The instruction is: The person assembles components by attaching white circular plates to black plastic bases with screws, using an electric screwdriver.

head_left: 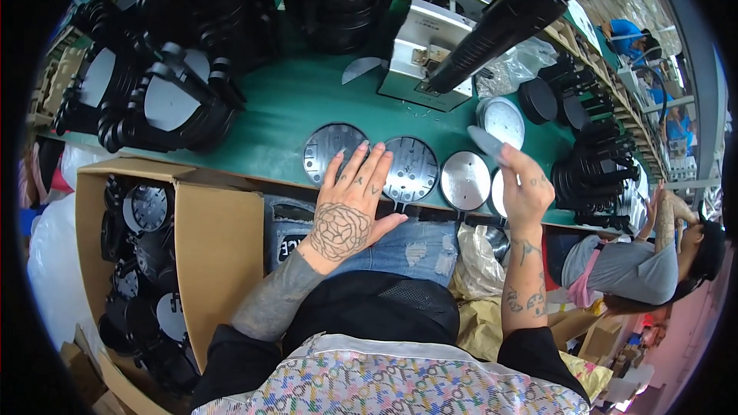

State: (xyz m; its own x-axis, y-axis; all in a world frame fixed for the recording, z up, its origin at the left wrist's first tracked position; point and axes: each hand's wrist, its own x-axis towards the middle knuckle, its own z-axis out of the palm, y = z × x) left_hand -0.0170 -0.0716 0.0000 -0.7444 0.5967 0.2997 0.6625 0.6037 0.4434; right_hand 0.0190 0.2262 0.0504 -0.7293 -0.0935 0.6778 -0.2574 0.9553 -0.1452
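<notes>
In the head view, a silver metal box (423, 31) is stood on a green tabletop (288, 107), and a black corded tool (496, 34) is seen across its front. To the right of the metal box and nearer the body, a thin grey disc (486, 143) is held by the right hand (530, 184). Its edge is pinched by the thumb and fingers (518, 163), which are closed on it, and it is tilted out beyond the fingertips. By it, in view, a pale round stack (504, 117) is overlapped; whether the two touch cannot be told.

On the body side of the metal box, the left hand (342, 223) is laid flat, its fingers slightly parted, its thumb spread wide and nothing gripped. The facing rims of two black-rimmed round plates, a left plate (323, 155) and a right plate (413, 169), are covered by the fingertips. Right of these, still bodyward of the metal box, a shiny round plate (465, 178) is placed. Farther left of the metal box, black handled parts (196, 127) are stacked.
</notes>
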